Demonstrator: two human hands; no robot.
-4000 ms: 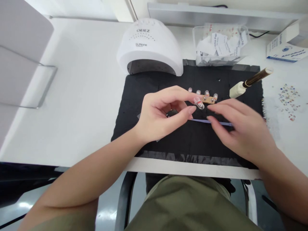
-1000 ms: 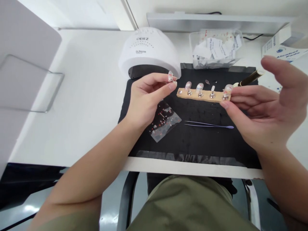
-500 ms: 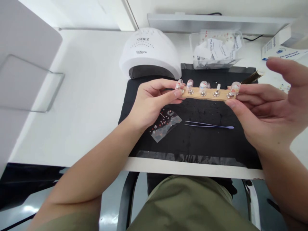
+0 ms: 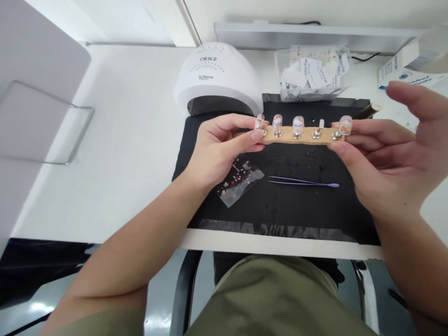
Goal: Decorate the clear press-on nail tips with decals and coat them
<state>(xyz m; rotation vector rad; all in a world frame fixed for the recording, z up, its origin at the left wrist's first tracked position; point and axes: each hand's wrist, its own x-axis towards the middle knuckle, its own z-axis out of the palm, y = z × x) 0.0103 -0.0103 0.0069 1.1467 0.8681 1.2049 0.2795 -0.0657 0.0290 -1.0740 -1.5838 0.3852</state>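
Note:
Between both hands, above the black mat (image 4: 297,205), is a wooden nail tip stand (image 4: 289,134). My left hand (image 4: 224,144) pinches its left end with thumb and fingers. At the right end my right hand (image 4: 388,154) grips it between thumb and fingers. Clear false nails with small red, white and blue pictures, such as this nail tip (image 4: 298,123), stand on several metal posts. One post (image 4: 317,130) carries only a small white block. Below the stand lie purple tweezers (image 4: 304,182) and a clear sticker sheet (image 4: 241,182) with small designs, partly behind my left hand.
A white nail lamp (image 4: 219,77) stands behind my left hand. At the back are a clear plastic box (image 4: 313,74) of alcohol pad packets and an open alcohol pad carton (image 4: 402,70). A dark, gold-edged object (image 4: 367,112) shows behind my right fingers.
The nail tip stand has turned slightly in my hands, so the nail faces show more toward me. Both hands keep their hold on it.

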